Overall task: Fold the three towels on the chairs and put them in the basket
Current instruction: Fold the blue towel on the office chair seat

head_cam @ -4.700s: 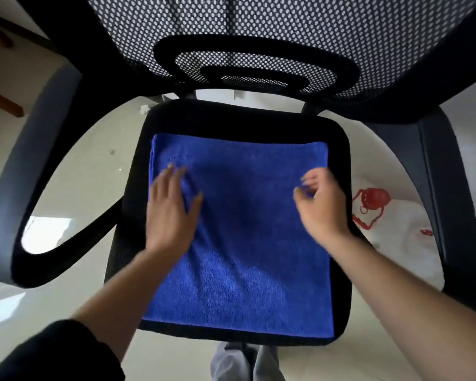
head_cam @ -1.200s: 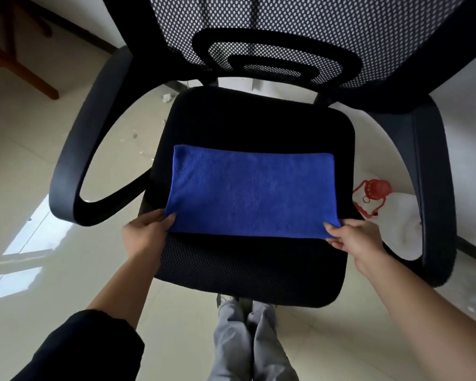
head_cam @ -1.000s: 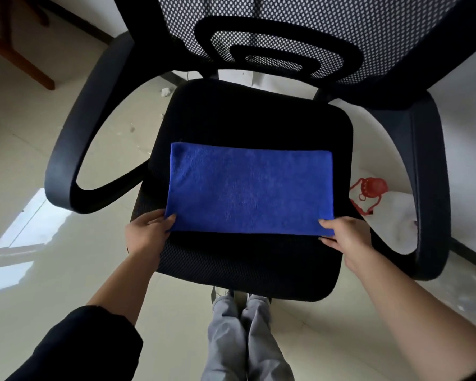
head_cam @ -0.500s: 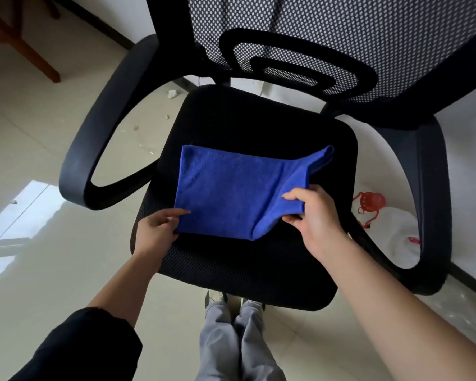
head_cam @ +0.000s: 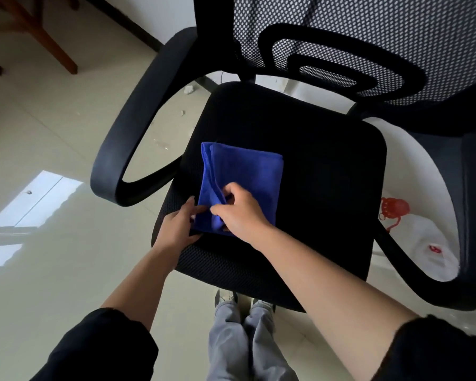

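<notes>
The blue microfibre towel (head_cam: 248, 177), a wide strip a moment earlier, lay folded narrower on the left of the black mesh office chair seat (head_cam: 327, 188). The right hand (head_cam: 239, 213) had crossed over, pinching its edge beside the left hand (head_cam: 176, 229), which gripped the near-left corner.

Towel (head_cam: 248, 174) on chair seat (head_cam: 327, 160), centre-left of frame; left hand (head_cam: 176, 229), right hand (head_cam: 239, 213) at its lower edge; jug (head_cam: 423, 251) lower right.
</notes>
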The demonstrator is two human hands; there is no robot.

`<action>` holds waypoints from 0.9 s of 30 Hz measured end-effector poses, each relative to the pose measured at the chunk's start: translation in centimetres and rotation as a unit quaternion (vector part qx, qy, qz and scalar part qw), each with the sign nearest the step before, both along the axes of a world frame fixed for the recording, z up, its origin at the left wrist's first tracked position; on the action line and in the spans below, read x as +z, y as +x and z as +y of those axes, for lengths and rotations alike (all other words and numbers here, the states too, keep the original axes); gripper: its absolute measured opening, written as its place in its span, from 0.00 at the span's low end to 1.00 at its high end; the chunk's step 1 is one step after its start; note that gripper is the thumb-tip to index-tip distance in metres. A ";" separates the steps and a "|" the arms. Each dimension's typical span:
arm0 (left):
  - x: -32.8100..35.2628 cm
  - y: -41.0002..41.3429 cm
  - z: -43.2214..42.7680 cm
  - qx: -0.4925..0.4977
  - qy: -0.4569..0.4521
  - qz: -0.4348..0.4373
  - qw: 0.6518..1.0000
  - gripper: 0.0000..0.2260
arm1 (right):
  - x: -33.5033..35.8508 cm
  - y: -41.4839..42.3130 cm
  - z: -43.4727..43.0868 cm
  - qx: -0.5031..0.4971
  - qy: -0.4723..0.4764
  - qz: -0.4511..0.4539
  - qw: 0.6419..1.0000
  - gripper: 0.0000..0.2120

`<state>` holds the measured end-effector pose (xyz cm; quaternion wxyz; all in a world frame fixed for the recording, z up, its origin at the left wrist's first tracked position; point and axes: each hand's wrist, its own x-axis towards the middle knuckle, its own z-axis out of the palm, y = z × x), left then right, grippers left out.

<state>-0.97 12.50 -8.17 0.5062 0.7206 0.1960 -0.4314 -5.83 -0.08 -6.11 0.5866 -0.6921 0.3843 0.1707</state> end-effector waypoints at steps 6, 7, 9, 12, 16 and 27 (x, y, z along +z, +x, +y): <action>-0.3 0.4 -0.4 -0.022 0.025 -0.008 0.999 0.14 | -1.5 -1.6 -1.0 -0.054 -0.005 -0.010 0.998 0.06; -0.5 0.5 -0.4 -0.059 0.045 -0.041 0.996 0.14 | -1.9 -1.9 -1.9 -0.078 -0.025 -0.010 0.997 0.04; -0.9 0.6 -0.5 -0.131 0.112 -0.128 0.977 0.16 | -2.2 -2.8 -3.6 -0.114 -0.083 -0.006 0.990 0.06; -0.7 1.1 -1.2 -0.128 0.150 -0.162 0.967 0.21 | -2.6 -4.2 -5.9 -0.170 -0.142 0.007 0.975 0.03; -0.6 1.7 -2.1 -0.138 0.153 -0.154 0.966 0.26 | -3.3 -5.5 -6.9 -0.171 -0.099 0.066 0.978 0.21; -0.5 1.6 -2.5 -0.136 0.098 -0.132 0.977 0.20 | -4.2 -6.2 -6.9 -0.166 -0.003 0.085 0.982 0.13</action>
